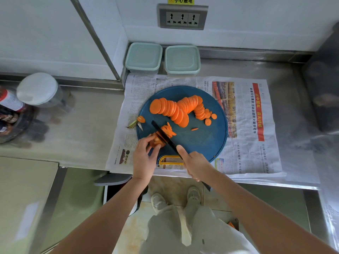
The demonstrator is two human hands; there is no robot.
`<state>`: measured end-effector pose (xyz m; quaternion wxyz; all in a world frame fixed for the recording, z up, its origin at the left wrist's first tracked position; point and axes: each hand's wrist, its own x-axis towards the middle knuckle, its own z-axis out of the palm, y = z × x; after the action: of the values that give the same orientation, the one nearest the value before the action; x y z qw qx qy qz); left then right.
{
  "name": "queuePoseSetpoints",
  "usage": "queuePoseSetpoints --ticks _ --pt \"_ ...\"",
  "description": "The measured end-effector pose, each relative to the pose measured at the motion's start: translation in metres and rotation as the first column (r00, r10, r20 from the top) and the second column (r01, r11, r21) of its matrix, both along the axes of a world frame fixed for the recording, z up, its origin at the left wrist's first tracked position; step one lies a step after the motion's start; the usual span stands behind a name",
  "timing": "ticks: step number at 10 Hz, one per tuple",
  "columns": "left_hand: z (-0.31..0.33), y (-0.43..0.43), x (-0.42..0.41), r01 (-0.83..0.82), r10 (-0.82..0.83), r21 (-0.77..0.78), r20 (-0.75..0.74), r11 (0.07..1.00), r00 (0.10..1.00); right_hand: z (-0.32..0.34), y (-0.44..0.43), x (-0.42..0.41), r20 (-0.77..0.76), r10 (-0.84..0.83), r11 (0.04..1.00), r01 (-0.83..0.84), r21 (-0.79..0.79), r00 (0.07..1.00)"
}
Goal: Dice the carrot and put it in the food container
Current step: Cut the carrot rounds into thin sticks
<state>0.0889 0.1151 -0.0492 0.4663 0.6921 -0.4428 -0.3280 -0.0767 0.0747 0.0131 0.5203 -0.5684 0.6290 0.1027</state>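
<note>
Newspaper (247,153), wall socket (182,18), lidded jar (39,88)

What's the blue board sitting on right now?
The board lies on a spread newspaper, which covers the steel counter. Newspaper shows past the board on every side and through its handle slot. Whatever lies directly beneath the board is hidden.

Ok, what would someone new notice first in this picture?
The fanned row of orange carrot slices across the round blue board, mid-counter. At its near left edge, the left hand holds a carrot piece while the right hand cuts it with a black knife.
</note>
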Motion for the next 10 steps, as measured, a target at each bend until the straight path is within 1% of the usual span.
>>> queuePoseSetpoints --ticks 1,2,3,4,5,6,7,8,9,10 --pt "0.004 -0.001 -0.002 -0.032 0.032 0.013 -0.021 0.999 0.999 0.015 0.014 0.003 -0.144 0.227 0.962 -0.245 -0.120 0.963" --pt "0.008 -0.001 -0.002 -0.045 0.046 0.014 -0.067 0.999 0.997 0.011 0.021 0.002 -0.067 0.165 0.965 -0.175 -0.197 0.984" --pt "0.007 0.000 -0.003 -0.058 0.058 0.017 -0.042 0.998 0.997 0.012 0.026 0.007 -0.017 0.074 0.980 -0.076 -0.183 0.997" --pt "0.006 -0.001 -0.003 -0.063 0.063 0.015 0.015 0.998 0.998 0.008 0.027 0.006 -0.017 0.036 0.989 -0.038 -0.143 0.999" --pt "0.005 -0.001 -0.002 -0.066 0.065 0.016 0.060 0.998 0.996 0.004 0.034 0.007 -0.006 0.077 0.978 -0.077 -0.195 0.997" --pt "0.004 -0.001 -0.001 -0.062 0.060 0.031 0.063 0.998 0.996 -0.004 0.036 0.005 -0.030 0.168 0.945 -0.169 -0.281 0.985" --pt "0.003 0.000 -0.001 -0.062 0.061 0.038 0.045 0.997 0.997 -0.007 0.035 0.003 -0.032 0.181 0.926 -0.181 -0.331 0.983" --pt "0.003 0.000 -0.001 -0.062 0.060 0.022 0.094 0.998 0.994 -0.009 0.034 0.002 -0.035 0.187 0.914 -0.186 -0.361 0.982" --pt "0.000 0.000 0.000 -0.046 0.042 0.031 0.123 0.998 0.992 -0.012 0.036 0.005 -0.064 0.205 0.909 -0.214 -0.359 0.977" --pt "0.002 0.000 0.000 -0.039 0.032 0.047 0.132 0.998 0.991 -0.012 0.037 0.007 -0.081 0.167 0.923 -0.185 -0.337 0.983"
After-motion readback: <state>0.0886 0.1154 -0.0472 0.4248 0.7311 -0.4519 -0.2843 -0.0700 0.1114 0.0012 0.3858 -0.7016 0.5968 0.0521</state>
